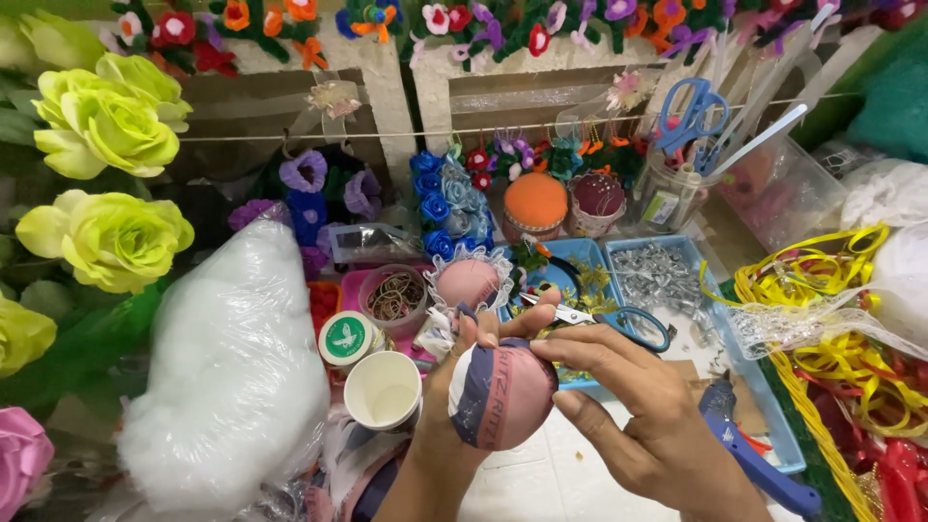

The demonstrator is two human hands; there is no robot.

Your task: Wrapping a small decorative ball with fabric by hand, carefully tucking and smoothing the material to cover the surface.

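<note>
My left hand point(447, 406) grips a stuffed fabric ball point(503, 391), pink with a dark blue-grey strip, from below and behind, fingertips over its top. My right hand point(638, 411) comes in from the right, its thumb and fingers pressing the top of the same ball. Just behind my fingers lie blue-handled scissors point(619, 319) on a blue tray point(580, 253). A finished pink cushion with a white lace rim point(471, 280) sits behind the ball.
A bag of white stuffing point(232, 367) lies at left beside a white paper cup point(385, 391) and a green-lidded tub point(346, 337). Yellow-green fabric roses point(106, 174) stand far left. Yellow ribbon point(841, 329) is heaped at right. A blue glue gun point(754, 459) lies near my right wrist.
</note>
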